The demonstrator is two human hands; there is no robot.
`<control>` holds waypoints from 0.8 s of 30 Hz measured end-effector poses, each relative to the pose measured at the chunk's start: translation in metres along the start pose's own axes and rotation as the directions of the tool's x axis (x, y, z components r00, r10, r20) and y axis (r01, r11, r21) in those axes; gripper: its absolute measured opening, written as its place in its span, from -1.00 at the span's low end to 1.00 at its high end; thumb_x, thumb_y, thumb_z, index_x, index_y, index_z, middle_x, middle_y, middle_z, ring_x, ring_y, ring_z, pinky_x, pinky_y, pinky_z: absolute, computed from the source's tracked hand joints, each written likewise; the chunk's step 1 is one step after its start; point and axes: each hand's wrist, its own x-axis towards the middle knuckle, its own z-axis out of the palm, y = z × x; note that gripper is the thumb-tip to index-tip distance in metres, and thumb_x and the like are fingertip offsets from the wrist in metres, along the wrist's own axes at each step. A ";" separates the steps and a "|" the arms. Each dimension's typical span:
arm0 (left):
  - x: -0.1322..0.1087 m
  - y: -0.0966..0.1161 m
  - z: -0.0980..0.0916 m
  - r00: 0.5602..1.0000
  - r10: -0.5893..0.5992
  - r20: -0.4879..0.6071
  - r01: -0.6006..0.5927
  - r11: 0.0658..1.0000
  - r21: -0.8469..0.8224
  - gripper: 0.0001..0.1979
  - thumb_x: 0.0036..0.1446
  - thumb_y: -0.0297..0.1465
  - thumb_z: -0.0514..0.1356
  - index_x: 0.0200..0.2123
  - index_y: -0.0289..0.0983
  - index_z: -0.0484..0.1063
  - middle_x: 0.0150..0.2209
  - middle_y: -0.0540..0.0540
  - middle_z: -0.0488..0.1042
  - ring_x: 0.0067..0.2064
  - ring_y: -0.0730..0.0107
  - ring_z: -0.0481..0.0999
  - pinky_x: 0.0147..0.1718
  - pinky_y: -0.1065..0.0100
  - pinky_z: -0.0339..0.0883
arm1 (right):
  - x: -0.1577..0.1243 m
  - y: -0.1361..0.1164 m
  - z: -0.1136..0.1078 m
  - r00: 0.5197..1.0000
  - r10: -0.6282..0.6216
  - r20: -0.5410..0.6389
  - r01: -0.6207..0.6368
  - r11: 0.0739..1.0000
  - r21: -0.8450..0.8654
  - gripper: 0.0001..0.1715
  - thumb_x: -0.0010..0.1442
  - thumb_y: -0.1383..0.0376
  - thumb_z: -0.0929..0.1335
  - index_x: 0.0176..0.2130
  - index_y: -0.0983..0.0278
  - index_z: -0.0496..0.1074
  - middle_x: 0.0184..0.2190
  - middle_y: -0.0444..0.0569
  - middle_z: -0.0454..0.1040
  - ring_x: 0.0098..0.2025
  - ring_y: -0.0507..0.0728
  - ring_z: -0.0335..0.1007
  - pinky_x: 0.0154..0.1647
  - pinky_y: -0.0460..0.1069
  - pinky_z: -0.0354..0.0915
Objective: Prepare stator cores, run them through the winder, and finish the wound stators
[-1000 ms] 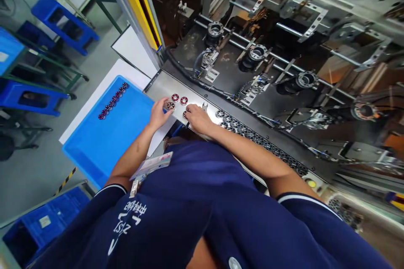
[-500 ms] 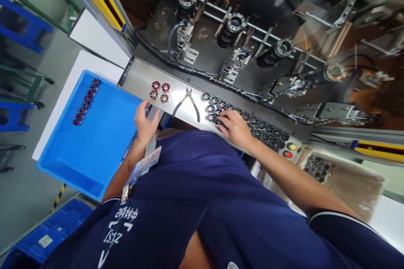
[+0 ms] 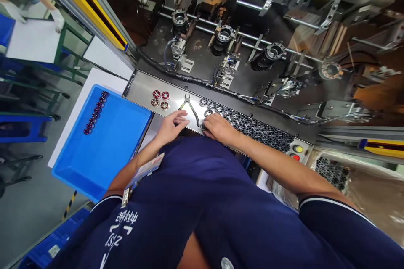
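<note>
My left hand (image 3: 172, 127) lies on the front edge of the steel shelf (image 3: 142, 87), fingers stretched out and apart, their tips at the handles of the small pliers (image 3: 190, 108). Just right of it, my right hand (image 3: 218, 128) has its fingers curled down over a dark ring part (image 3: 203, 126) at the left end of a long row of ring parts (image 3: 252, 128). Three red wound discs (image 3: 159, 98) sit in a cluster on the shelf, left of the pliers, apart from both hands.
A blue tray (image 3: 107, 151) at the left holds a line of red discs (image 3: 94, 111). Behind the shelf stands a machine with round fixtures (image 3: 224, 33). Yellow (image 3: 296, 148) and red (image 3: 296, 157) buttons mark the shelf's right end. A box of ring parts (image 3: 333, 171) sits lower right.
My left hand moved right from the tray's edge to the pliers' handles. My right hand slid left along the row of ring parts to its left end.
</note>
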 end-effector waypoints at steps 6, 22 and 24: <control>0.004 0.037 0.023 0.978 0.027 0.207 0.043 0.945 -0.325 -0.23 0.15 0.19 0.09 0.11 -0.34 0.39 -0.16 -0.24 0.61 -0.18 0.16 0.63 -0.18 0.13 0.52 | 0.042 -0.018 -0.064 0.868 -0.070 -0.492 0.170 0.972 0.162 -0.76 0.31 0.26 0.31 -0.06 0.33 0.43 -0.33 0.02 0.56 -0.29 0.14 0.45 -0.23 0.05 0.38; 0.008 0.071 0.013 0.987 0.156 0.032 -0.107 0.797 -0.595 -0.49 -0.08 -0.09 0.47 -0.11 -0.19 0.50 -0.34 -0.02 0.63 -0.36 0.32 0.63 -0.32 0.29 0.51 | 0.053 -0.020 -0.125 0.927 0.053 -0.371 0.183 0.800 0.571 -0.75 0.35 0.23 0.35 -0.04 0.22 0.56 0.20 0.14 0.43 0.19 0.23 0.42 0.10 0.21 0.43; 0.011 0.069 0.007 0.975 0.204 0.091 -0.117 0.812 -0.572 -0.51 -0.08 -0.14 0.48 -0.11 -0.21 0.52 -0.36 -0.03 0.63 -0.39 0.34 0.63 -0.32 0.30 0.51 | 0.055 -0.010 -0.138 0.981 0.031 -0.192 0.125 0.656 0.744 -0.75 0.37 0.20 0.33 -0.11 0.18 0.61 0.27 0.07 0.36 0.24 0.20 0.38 0.20 0.19 0.37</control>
